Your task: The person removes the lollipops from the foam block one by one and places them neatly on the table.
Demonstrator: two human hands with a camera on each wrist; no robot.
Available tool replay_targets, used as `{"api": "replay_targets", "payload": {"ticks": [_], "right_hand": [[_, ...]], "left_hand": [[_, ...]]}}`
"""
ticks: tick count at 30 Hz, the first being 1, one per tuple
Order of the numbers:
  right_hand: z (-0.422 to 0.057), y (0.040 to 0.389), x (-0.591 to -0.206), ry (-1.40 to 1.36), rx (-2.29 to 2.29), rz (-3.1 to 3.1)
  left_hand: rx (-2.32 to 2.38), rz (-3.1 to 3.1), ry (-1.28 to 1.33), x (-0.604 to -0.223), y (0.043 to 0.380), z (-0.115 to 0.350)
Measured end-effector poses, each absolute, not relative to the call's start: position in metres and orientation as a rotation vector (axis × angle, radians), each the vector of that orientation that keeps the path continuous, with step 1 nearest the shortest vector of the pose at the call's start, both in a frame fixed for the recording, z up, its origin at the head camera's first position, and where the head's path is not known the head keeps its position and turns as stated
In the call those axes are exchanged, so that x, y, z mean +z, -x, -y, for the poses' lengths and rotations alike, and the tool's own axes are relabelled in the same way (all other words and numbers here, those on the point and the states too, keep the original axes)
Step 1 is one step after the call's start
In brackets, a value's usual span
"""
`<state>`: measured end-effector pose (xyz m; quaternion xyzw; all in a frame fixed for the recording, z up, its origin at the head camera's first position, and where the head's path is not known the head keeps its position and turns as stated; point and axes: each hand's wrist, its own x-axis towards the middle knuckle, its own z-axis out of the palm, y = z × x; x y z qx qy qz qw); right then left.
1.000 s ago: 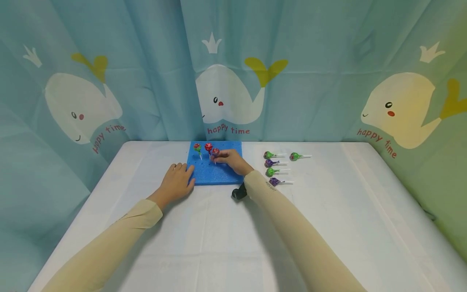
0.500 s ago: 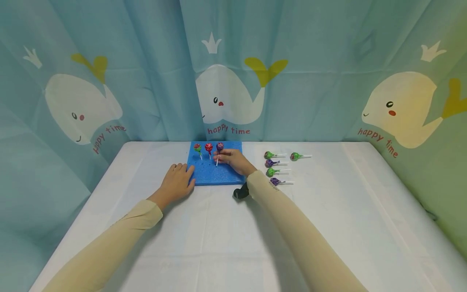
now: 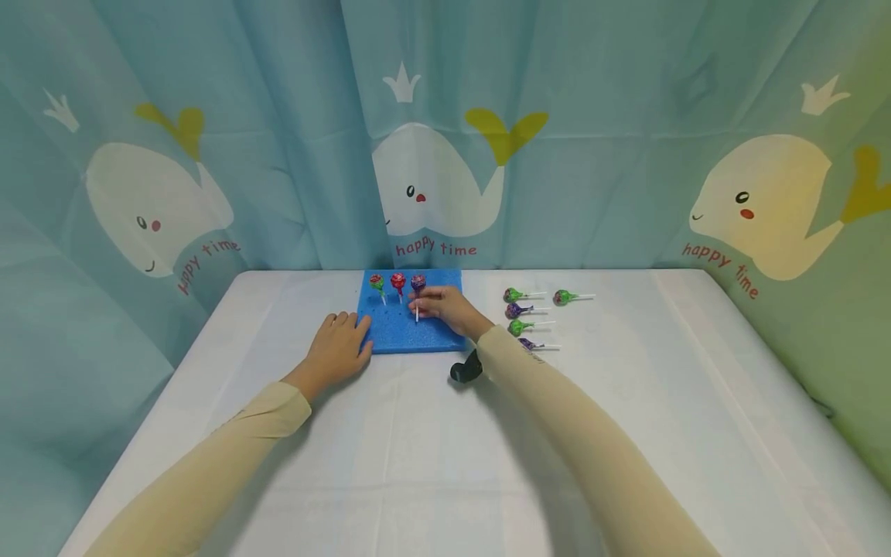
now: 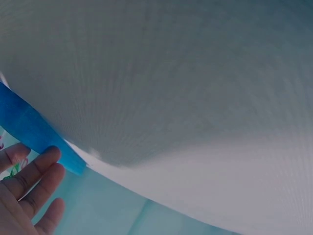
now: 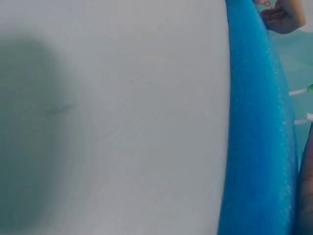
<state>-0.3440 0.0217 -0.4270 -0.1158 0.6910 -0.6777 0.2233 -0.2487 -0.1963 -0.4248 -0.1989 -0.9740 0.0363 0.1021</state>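
Note:
My right hand point(image 3: 451, 308) pinches the stick of a purple-wrapped lollipop point(image 3: 418, 281) over a blue foam board point(image 3: 411, 339). The lollipop is nearly upright, candy end up, its white stick showing below the fingers. Just left of it, a red lollipop point(image 3: 397, 280) and a green lollipop point(image 3: 377, 281) stand in the board's back row. At the board's left edge rests my left hand point(image 3: 336, 346), fingers extended; the left wrist view shows its fingertips against the blue side point(image 4: 29, 122). The right wrist view catches only a sliver of the right hand.
Right of the board, several green and purple lollipops point(image 3: 513, 295) lie on the white table point(image 3: 390, 464), sticks pointing right. A dark wrist-worn device point(image 3: 466, 368) hangs under the right wrist. A whale-print curtain point(image 3: 592, 155) closes off the back.
My right hand has shifted slightly right, away from the red lollipop, and tipped the purple lollipop more upright, showing more stick. My left hand has stayed put.

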Motion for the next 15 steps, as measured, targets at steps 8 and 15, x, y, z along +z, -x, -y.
{"api": "replay_targets", "payload": {"ticks": [8,15], "right_hand": [[-0.044,0.334,-0.415,0.275,-1.633,-2.137],[-0.071,0.326,-0.404,0.341,-1.542,-2.24]], "left_hand": [[0.1,2.883,0.591,-0.427,0.25,0.197],[0.102,2.872,0.596,-0.426,0.25,0.197]]}}
